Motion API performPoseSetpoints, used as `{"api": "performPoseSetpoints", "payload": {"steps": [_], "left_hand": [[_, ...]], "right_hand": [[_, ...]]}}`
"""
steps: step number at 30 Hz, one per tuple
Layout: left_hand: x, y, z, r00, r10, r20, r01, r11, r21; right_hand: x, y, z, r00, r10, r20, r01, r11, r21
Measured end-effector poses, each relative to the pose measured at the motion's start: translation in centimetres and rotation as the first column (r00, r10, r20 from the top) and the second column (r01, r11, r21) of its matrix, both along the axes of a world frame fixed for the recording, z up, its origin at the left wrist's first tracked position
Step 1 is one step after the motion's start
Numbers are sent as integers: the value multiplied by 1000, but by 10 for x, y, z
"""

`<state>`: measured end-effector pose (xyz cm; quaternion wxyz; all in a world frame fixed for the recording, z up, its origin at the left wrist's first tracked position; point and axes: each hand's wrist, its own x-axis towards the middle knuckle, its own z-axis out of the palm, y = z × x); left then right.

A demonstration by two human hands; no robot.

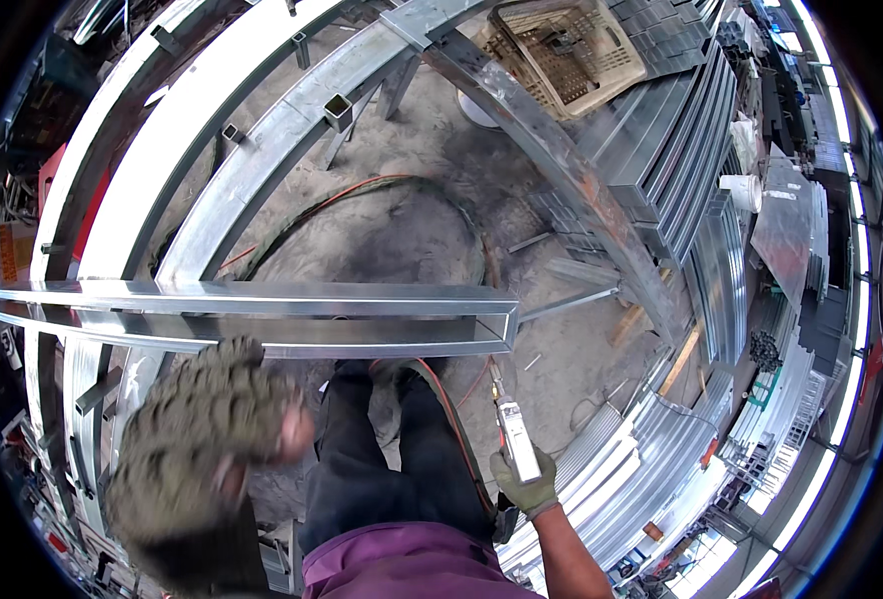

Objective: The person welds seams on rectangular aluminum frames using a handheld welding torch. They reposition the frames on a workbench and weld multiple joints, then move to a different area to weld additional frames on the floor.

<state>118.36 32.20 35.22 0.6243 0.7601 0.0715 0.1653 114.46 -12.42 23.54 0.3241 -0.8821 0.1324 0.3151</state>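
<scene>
My right hand (526, 481), in an olive-grey glove, is closed around a white, boxy handheld gun with a narrow metal nozzle (517, 439), which looks like a welding gun. Its tip points away from me, just below the near right corner of a shiny metal frame (392, 350). Large and close at the left, my left hand (202, 449) appears in a bumpy olive glove, with bare skin showing at its right side. Motion smears it, so its fingers are unclear and nothing held can be made out. It covers part of the frame's near edge.
Long steel beams (252, 150) with short square stubs run along the left. A rusty beam (561, 160) slants across the right. Beyond it are a plastic crate (571, 55) and stacked metal profiles (701, 150). A hose (362, 185) loops over the concrete floor (382, 240).
</scene>
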Motion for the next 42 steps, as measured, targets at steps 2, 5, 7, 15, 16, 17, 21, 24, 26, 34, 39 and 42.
{"api": "performPoseSetpoints", "payload": {"steps": [2, 5, 7, 15, 16, 17, 21, 24, 26, 34, 39, 42], "left_hand": [[8, -2, -7, 999, 4, -31, -4, 1000, 17], [12, -9, -35, 981, 6, -193, 35, 978, 206], [8, -15, -63, 949, 29, -315, 123, 885, 450], [-4, -29, -146, 861, 39, -508, 400, 567, 721], [-5, -31, -153, 859, 43, -510, 411, 536, 738], [-6, -32, -159, 869, 46, -494, 396, 536, 746], [-9, -36, -173, 898, 76, -434, 345, 489, 801], [-8, -38, -176, 911, 94, -401, 320, 451, 833], [-7, -40, -177, 915, 103, -390, 314, 425, 849], [-3, -42, -180, 926, 127, -355, 293, 350, 890], [7, -37, -178, 942, 90, -325, 275, 351, 895], [18, -24, -175, 932, 2, -363, 339, 353, 872]], "right_hand": [[-2, 2, -5, 999, 3, 34, -3, 1000, 0], [-9, -12, -15, 995, 88, 52, -85, 995, -60], [-10, -16, -18, 992, 115, 47, -111, 990, -81], [-10, -17, -30, 986, 131, 99, -122, 989, -87], [-11, -18, -30, 991, 104, 86, -98, 992, -74], [-11, -18, -30, 994, 79, 74, -74, 995, -62], [-7, -27, -35, 979, 145, 140, -131, 986, -106], [-9, -39, -42, 982, 113, 151, -102, 991, -83], [-6, -42, -43, 981, 110, 159, -97, 991, -88], [1, -61, -50, 977, 112, 182, -102, 993, -64], [7, -60, -45, 959, 143, 244, -133, 990, -56], [11, -54, -39, 950, 106, 293, -106, 994, -15]]}}
